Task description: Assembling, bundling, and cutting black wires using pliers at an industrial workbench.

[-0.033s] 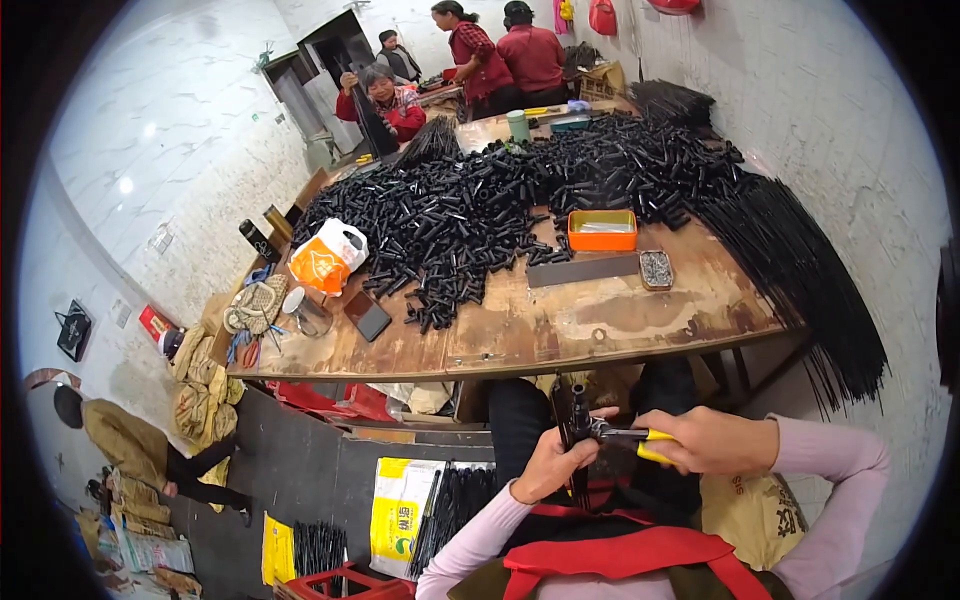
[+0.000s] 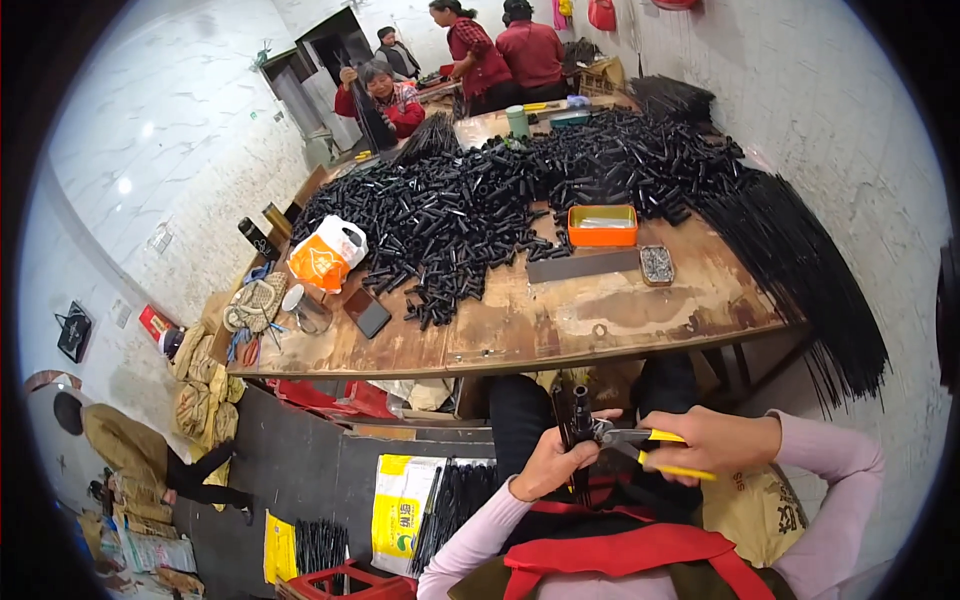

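Over my lap, my left hand is closed around slim black rods with a short black tube at their upper end, held upright. My right hand grips yellow-handled pliers from the right. The handles are spread apart, and the pliers' jaws point at the tube, close to my left fingers. Whether the jaws touch it is too small to tell. Beyond my hands, a large heap of black tubes covers much of the wooden table.
Long black rods hang over the table's right end. An orange tin, a tray of small metal pieces, a grey bar, a phone and a glass mug lie on it. Several people sit or stand behind; one person is at left.
The pliers' yellow handles have spread from nearly together to wide apart in my right hand. My left hand keeps its hold on the black rods in about the same place.
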Demonstrator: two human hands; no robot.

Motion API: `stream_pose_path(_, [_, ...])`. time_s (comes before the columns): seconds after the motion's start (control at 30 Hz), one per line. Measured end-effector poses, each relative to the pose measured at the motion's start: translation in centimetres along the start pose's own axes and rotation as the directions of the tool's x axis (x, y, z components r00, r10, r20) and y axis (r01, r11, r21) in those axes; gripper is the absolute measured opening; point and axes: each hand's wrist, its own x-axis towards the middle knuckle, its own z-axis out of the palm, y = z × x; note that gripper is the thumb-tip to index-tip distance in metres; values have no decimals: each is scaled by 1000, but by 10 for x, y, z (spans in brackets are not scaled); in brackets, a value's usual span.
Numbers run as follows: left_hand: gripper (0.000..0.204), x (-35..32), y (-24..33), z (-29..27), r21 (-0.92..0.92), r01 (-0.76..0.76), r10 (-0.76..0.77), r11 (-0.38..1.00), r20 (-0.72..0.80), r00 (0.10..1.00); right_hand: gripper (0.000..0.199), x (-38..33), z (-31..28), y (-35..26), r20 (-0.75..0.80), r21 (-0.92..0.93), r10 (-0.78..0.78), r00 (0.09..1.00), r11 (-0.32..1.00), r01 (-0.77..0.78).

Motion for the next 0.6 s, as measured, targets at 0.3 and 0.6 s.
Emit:
stream_pose_path(0.3, [34,2,5,4,109,-105,122,988,-157,980,33,12,17,22,-373,-603,-422,827,787,130])
stream_pose_path(0.6, [36,5,-15,-18,-142,-29,58,989,205,977,66,12,-16,11,671,509,262,694,517,-688])
